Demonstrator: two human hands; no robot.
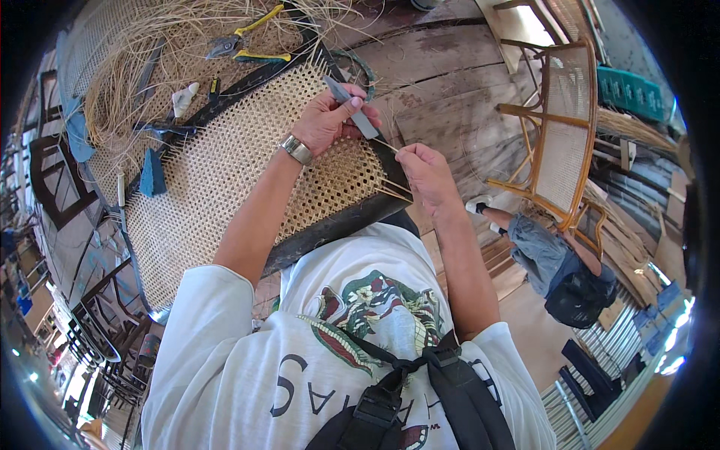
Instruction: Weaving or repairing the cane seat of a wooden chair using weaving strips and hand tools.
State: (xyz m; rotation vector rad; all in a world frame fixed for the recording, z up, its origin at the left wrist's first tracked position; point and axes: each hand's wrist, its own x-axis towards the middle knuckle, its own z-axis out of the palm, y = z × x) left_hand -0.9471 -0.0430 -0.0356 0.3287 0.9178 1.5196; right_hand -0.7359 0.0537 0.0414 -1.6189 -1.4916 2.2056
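Note:
Across my lap and to the left lies a panel of woven cane [217, 180] in a dark frame [322, 231]. My left hand [334, 120], wearing a metal-band watch, is closed round a grey flat tool with a pointed end [365, 124] above the panel's far right corner. Just right of it, my right hand [426, 176] pinches a thin cane strand [387, 144] running towards the tool's broad end. Several loose cane ends [396, 189] stick out over the frame near my right wrist.
Yellow-handled pruning shears [225, 46], a hammer [166, 130], a blue wedge [152, 174] and a heap of loose cane strands [112, 90] lie left and far. A cane-backed chair [562, 142] and another person [551, 259] are at the right, near a teal crate [630, 94].

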